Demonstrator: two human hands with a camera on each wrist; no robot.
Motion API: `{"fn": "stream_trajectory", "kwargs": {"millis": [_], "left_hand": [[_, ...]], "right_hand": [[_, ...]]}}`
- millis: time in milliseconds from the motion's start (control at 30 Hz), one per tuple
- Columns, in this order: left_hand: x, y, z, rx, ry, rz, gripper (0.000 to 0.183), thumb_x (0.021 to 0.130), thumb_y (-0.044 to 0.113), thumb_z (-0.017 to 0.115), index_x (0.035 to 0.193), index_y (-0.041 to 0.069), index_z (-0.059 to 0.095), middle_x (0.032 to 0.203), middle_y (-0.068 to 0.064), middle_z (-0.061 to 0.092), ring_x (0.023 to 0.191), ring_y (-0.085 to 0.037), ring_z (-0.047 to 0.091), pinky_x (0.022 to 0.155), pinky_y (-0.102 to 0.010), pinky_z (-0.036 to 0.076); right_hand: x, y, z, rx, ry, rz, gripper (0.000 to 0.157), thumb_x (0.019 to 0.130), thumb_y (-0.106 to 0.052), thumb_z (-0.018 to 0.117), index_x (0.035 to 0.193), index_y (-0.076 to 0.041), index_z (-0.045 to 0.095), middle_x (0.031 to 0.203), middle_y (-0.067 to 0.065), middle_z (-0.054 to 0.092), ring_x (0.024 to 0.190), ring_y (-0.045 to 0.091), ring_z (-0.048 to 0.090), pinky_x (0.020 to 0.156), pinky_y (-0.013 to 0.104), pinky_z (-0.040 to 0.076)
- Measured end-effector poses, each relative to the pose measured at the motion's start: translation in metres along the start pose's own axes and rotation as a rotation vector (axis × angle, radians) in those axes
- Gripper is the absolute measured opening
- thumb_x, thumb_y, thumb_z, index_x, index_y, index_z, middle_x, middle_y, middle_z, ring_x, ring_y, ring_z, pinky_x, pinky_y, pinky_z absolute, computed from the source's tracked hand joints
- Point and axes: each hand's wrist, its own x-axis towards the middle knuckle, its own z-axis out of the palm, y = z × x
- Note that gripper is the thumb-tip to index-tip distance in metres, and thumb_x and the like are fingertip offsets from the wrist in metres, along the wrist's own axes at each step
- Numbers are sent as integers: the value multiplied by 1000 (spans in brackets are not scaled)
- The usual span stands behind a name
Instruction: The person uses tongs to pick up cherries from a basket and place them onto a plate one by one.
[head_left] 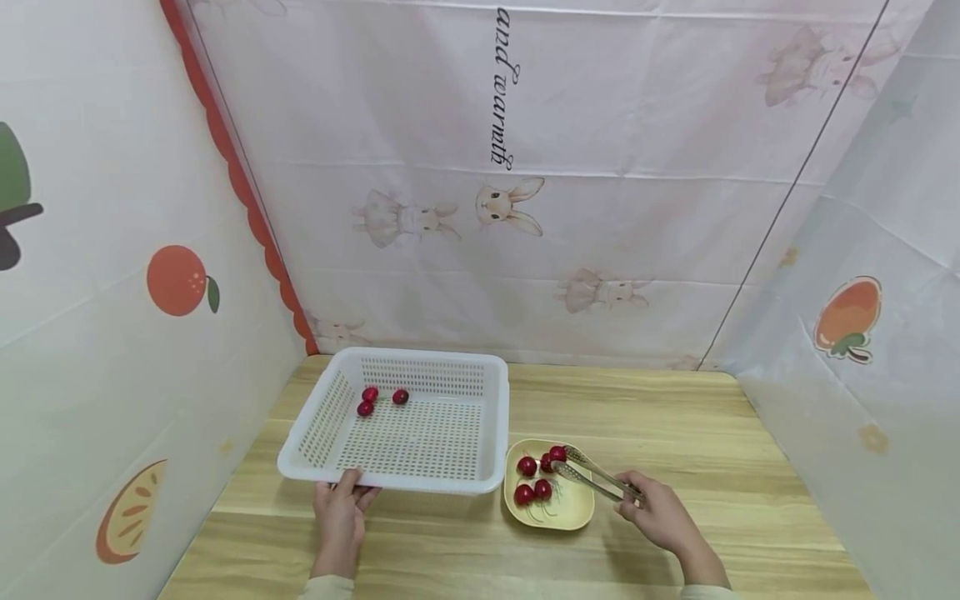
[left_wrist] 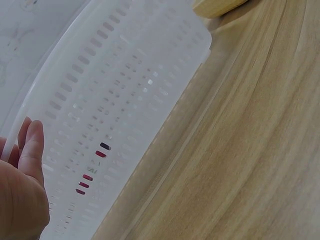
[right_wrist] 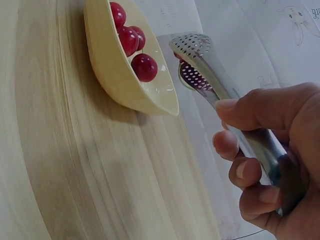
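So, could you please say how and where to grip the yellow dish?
I'd pinch the yellow dish by its near rim, from the person's side: the wall ends in a thin edge, while the white basket crowds its left and the tongs reach over its right.

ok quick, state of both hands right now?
Left hand: closed, holding the white perforated basket by its near rim.
Right hand: closed, holding metal tongs; whether they grip a cherry can't be told.

Left grip (left_wrist: 25, 192) holds white basket (left_wrist: 155, 60); table (left_wrist: 235, 125) below.
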Motion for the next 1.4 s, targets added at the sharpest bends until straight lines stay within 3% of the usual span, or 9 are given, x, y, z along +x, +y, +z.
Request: {"fn": "stream_trajectory", "kwargs": {"millis": [467,933,1100,1400], "left_hand": [[2,-3,-1,-5,-4,23,34,90,-7,44,115,16,44,83,-2,68,72,-18,67,67,-32,57],[1,-4,-2,-14,-11,13,35,90,-8,44,115,16,44,83,-2,68,73,-18,67,69,-33,56],[2,-4,-1,-12,-13,8,35,90,-7,44,116,16,43,84,-2,68,74,-19,67,70,-33,56],[1,-3,-1,-8,-22,15,36,90,-7,44,117,17,43,86,-2,67,74,-19,67,70,-33,56]], "right_hand": [[1,4,0,-127,10,-6,29,78,-3,66,106,1,61,65,-8,49,45,5,35,38,21,32],[1,3,6,-72,74,96,40,72,-11,68,109,-2,56,55,-5,43,44,7,32,38,19,28],[6,-2,10,-92,80,59,38,75,-18,70,109,-10,56,53,-7,39,43,5,29,38,18,27],[25,-28,9,-178,75,-27,32,83,-27,67,110,-15,55,58,-7,44,47,9,39,40,24,34]]}}
